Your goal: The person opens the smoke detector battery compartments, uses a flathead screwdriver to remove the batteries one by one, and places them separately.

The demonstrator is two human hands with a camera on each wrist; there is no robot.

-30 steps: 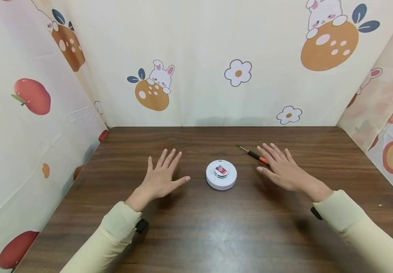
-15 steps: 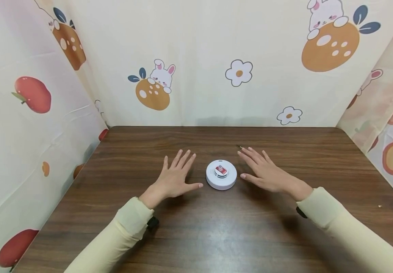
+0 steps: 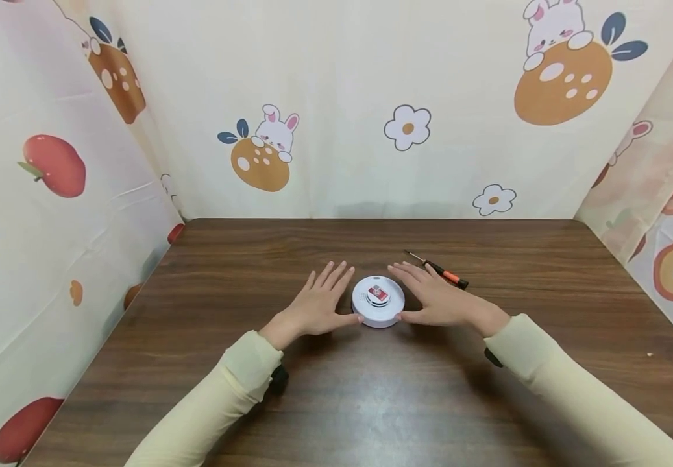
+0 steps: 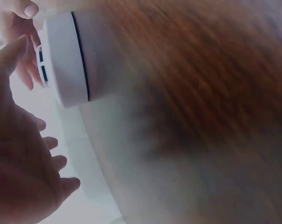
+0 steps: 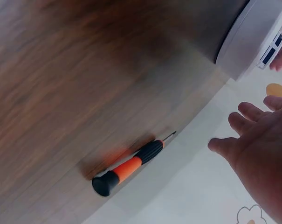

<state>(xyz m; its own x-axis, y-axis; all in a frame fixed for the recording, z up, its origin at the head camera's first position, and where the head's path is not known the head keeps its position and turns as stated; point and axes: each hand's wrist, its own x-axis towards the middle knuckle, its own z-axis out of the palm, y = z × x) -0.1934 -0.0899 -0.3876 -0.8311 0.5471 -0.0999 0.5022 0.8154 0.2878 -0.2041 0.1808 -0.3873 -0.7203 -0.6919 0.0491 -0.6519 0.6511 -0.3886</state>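
Observation:
A round white smoke detector (image 3: 363,310) with a red label on its raised centre lies on the brown wooden table (image 3: 383,389). My left hand (image 3: 315,309) is at its left side, fingers straight and spread, thumb tip by the near edge. On the other side is my right hand (image 3: 442,302), also with straight fingers, its thumb tip overlapping the detector's near right edge. Whether either thumb touches it, I cannot tell. The left wrist view shows the detector's side wall (image 4: 66,60) and dark vent slots. Neither hand holds anything.
Just behind my right hand lies a screwdriver (image 3: 452,277) with a black and orange handle, its thin tip pointing to the back left. A patterned curtain (image 3: 348,162) hangs along the table's back edge and both sides. One tiny pale speck (image 3: 649,355) is at the far right.
Both hands have moved inward from the sides, up to the smoke detector. The screwdriver, partly covered by my right hand before, shows more fully now. The detector has stayed in place.

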